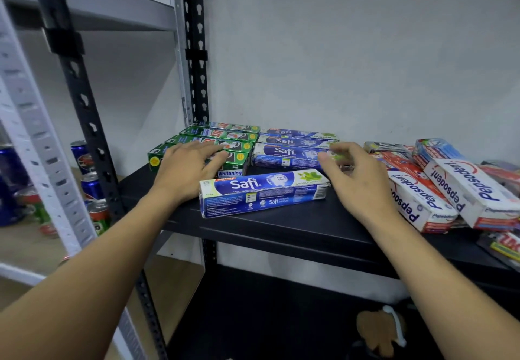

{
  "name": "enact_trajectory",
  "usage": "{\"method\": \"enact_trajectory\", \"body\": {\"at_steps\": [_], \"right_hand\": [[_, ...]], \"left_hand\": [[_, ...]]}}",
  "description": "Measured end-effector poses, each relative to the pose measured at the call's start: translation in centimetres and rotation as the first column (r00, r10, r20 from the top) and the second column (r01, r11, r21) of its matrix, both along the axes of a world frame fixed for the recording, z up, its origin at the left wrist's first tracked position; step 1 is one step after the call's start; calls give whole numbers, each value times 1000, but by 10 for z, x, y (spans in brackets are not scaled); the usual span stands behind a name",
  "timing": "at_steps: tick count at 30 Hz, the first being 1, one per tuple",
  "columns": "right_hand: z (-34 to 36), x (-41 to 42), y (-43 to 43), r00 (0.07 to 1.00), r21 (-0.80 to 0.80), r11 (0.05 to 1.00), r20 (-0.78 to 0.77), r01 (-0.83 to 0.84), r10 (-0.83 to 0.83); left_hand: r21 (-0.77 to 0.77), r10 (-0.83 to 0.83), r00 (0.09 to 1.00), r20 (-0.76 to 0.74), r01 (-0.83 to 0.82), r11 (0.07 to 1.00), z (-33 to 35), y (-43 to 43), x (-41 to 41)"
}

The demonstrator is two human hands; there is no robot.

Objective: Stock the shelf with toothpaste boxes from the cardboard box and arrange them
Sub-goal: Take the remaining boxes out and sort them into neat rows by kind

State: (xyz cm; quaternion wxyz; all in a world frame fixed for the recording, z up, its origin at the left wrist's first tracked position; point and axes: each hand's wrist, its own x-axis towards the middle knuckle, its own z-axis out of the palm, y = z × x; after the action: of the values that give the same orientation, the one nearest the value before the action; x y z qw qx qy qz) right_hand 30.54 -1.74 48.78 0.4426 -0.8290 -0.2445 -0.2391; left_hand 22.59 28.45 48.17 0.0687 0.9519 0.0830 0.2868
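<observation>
- We see a black shelf (281, 227) running across the middle, with a pale wall behind it; every toothpaste box in view lies on it.
- To its left stands a grey rack (33, 134) with perforated posts.
- At the right end of the black shelf we find a loose pile of white-and-red Pepsodent boxes (472, 188), lying askew and overlapping, just beside our right hand.
- At the back left, green boxes (219, 136) lie flat in a tidy row, long sides touching, one behind another towards the wall.
- Directly to their right, a row of blue Safi boxes (289, 151) lies the same way, near the wall.
- One single Safi box (261, 191) lies in front of both rows, slightly slanted, near the shelf's front edge and between our two hands.
- Our left hand (188, 168) rests palm down on the nearest green boxes, fingers straight and together, gripping nothing.
- Our right hand (357, 179) hovers over the right ends of the Safi row and the single box, fingers loosely bent and spread, nothing in its grasp; the fingertips are blurred, so we cannot tell whether they touch a box.
- Drink cans (91, 188) stand on the grey rack, well apart from both hands.
</observation>
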Motion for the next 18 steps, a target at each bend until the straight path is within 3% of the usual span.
{"method": "enact_trajectory", "body": {"at_steps": [3,6,12,18], "right_hand": [[-1,-18,-5,959,-159,950,-134,-270,250],[-4,-21,-11,944,-296,899,-166,-323,285],[-7,-30,-32,974,-240,946,-119,-217,193],[-10,-32,-49,999,-265,964,-53,-11,-3]], "left_hand": [[2,5,1000,6,-5,1000,3,-4,-3],[-1,19,1000,-4,-20,1000,3,-3,-3],[-13,37,999,-15,-37,999,0,0,-2],[-20,38,999,-16,-38,999,-2,0,-4]]}}
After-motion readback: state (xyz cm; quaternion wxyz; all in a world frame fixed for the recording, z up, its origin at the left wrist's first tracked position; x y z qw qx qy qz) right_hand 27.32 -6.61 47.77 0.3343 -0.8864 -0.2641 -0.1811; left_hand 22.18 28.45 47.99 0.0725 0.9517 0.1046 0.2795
